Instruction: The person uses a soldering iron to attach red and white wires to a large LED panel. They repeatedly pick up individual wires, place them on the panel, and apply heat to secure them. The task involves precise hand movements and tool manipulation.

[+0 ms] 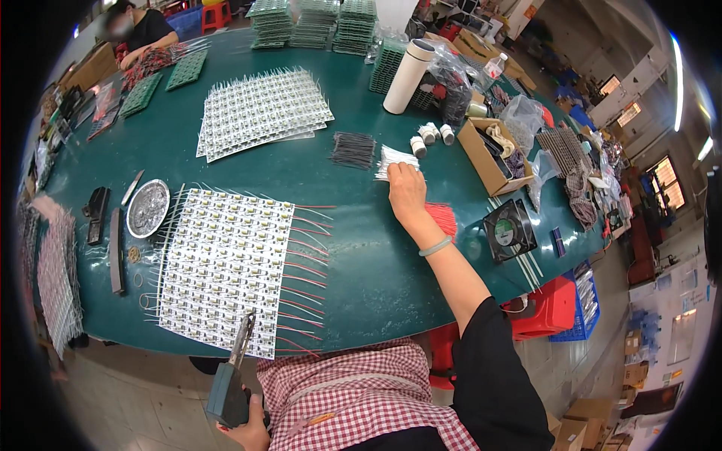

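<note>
My left hand (253, 431), low at the front edge, is wrapped round the grip of a dark green soldering gun (227, 395). Its metal tip end reaches over the lower right of a white circuit board panel (218, 263). Red and white wires stick out along the panel's right side, pale ones along its left. My right hand (407, 192) is stretched forward, its fingers closed together on a pile of short white wires (394, 155); how many strands they grip is hidden. Black wires (353, 150) lie left of that pile, and red wires (442, 217) lie partly behind my forearm.
More white panels (263, 109) are stacked farther back. A white bottle (408, 75), small jars (429, 134), a cardboard box (492, 161) and a fan (510, 229) stand to the right. A round metal dish (148, 208) sits left. A co-worker (147, 34) sits at the far left.
</note>
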Demonstrator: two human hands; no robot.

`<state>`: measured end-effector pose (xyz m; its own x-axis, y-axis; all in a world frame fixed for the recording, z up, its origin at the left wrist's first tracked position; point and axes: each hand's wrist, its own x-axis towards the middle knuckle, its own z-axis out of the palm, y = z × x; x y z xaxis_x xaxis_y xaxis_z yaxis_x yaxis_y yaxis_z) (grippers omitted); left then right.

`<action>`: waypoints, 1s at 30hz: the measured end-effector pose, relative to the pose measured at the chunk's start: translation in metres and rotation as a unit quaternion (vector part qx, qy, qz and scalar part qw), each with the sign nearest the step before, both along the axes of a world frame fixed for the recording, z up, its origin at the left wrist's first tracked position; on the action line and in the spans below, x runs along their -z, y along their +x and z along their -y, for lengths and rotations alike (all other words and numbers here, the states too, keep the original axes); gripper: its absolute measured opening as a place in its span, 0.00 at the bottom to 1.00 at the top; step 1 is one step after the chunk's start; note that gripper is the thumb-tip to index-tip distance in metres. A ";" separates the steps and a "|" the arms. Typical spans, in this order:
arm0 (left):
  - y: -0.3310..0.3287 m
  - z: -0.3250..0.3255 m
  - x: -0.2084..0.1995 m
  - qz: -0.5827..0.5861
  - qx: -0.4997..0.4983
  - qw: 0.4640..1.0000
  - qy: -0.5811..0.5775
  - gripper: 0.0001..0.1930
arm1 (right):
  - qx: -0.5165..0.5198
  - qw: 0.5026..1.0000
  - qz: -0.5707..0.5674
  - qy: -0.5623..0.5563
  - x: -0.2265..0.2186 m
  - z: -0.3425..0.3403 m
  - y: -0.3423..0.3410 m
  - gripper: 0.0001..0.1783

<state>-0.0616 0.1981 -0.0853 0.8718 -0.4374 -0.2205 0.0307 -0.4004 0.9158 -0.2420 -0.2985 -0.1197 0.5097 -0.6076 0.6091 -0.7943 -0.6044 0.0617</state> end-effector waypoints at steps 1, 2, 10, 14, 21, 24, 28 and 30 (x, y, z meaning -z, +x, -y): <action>0.004 0.002 -0.021 -0.014 0.050 0.995 0.083 0.22 | -0.002 1.000 0.003 0.002 0.000 0.000 -0.001 0.09; 0.005 0.003 -0.032 -0.028 0.101 0.981 0.165 0.26 | -0.003 1.000 0.005 0.004 -0.001 0.000 -0.003 0.09; -0.004 -0.015 0.006 -0.033 -0.037 0.998 -0.028 0.24 | -0.113 0.990 -0.027 0.079 -0.053 -0.036 0.004 0.10; -0.006 -0.031 0.015 0.076 -0.016 0.996 -0.032 0.17 | -0.177 0.959 -0.205 0.088 -0.089 -0.086 0.025 0.07; -0.014 -0.012 -0.022 -0.020 -0.016 0.995 -0.098 0.14 | -0.164 0.898 -0.403 0.073 -0.076 -0.115 0.049 0.12; -0.017 -0.016 -0.019 -0.032 -0.017 0.994 -0.104 0.14 | -0.166 0.906 -0.383 0.073 -0.070 -0.116 0.048 0.13; -0.017 -0.017 -0.024 -0.059 -0.042 0.991 -0.110 0.14 | -0.219 0.939 -0.242 0.109 -0.089 -0.144 0.051 0.11; -0.017 -0.019 -0.025 -0.071 -0.046 0.990 -0.114 0.15 | -0.309 0.933 -0.069 0.171 -0.090 -0.175 0.056 0.12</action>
<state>-0.0789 0.2173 -0.0606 0.8781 -0.4095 -0.2476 0.1916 -0.1733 0.9660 -0.1864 -0.1237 -0.0299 0.8864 -0.3184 0.3360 -0.2859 -0.9474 -0.1436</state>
